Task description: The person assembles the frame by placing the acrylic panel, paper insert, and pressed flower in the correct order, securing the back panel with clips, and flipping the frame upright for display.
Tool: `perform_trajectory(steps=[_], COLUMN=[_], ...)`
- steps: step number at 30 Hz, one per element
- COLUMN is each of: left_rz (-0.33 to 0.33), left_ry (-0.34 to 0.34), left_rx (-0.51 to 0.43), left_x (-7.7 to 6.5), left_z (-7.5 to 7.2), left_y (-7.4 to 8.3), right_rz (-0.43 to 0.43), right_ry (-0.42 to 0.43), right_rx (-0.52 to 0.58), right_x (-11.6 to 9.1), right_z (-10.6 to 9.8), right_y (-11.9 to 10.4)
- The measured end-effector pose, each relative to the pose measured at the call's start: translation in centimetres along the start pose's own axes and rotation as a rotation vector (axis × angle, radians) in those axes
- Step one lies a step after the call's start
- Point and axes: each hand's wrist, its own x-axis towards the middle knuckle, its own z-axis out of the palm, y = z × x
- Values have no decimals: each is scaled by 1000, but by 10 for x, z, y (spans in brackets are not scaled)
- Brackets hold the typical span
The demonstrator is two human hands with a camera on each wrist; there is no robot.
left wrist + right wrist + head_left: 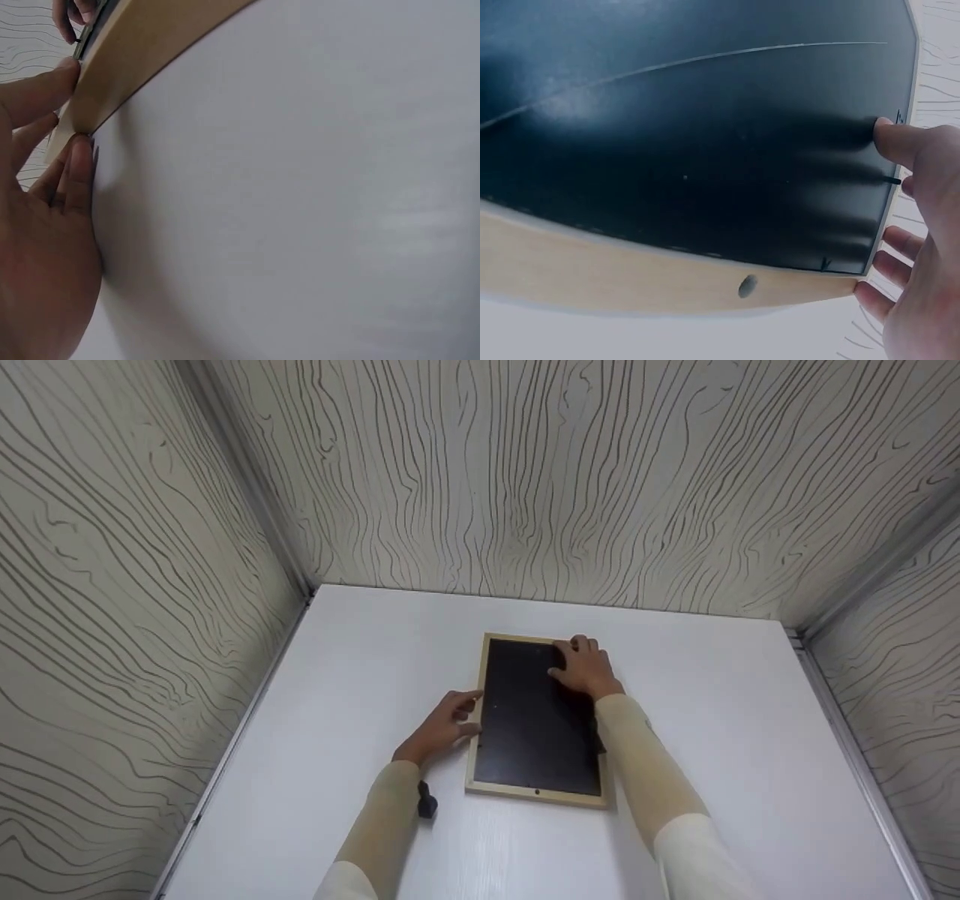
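A picture frame [538, 716] lies with its black back panel [705, 112] facing up, inside a pale wooden border [142, 52]. Along the frame's left side, my left hand [442, 727] touches the outer edge with thumb and fingertips; its fingers are fairly straight. My right hand [585, 666] grips the upper right corner. Its thumb [900, 141] rests on the black panel beside a small dark tab [892, 180], while the other fingers lie along the border's outer edge. Another tab [826, 264] sits near the corner.
The frame rests on a white table [360, 660]. Wood-grain patterned walls [487, 495] rise behind it and at both sides. A small black device [426, 801] shows beside the left forearm. The wooden border has a round hole [748, 286] in its side.
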Motion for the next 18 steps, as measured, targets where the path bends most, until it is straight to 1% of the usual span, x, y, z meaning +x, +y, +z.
perform_trajectory(steps=[6, 11, 18], left_rz=[16, 26, -3], left_ry=[1, 7, 1], left_rx=[4, 8, -6], left_x=[-1, -1, 2], left_z=[-1, -2, -2], left_y=[1, 0, -1], right_rz=[33, 67, 75], right_ry=[21, 30, 59], right_rx=[41, 64, 82], right_x=[-3, -3, -7], right_z=[1, 6, 5], right_y=[-6, -9, -13])
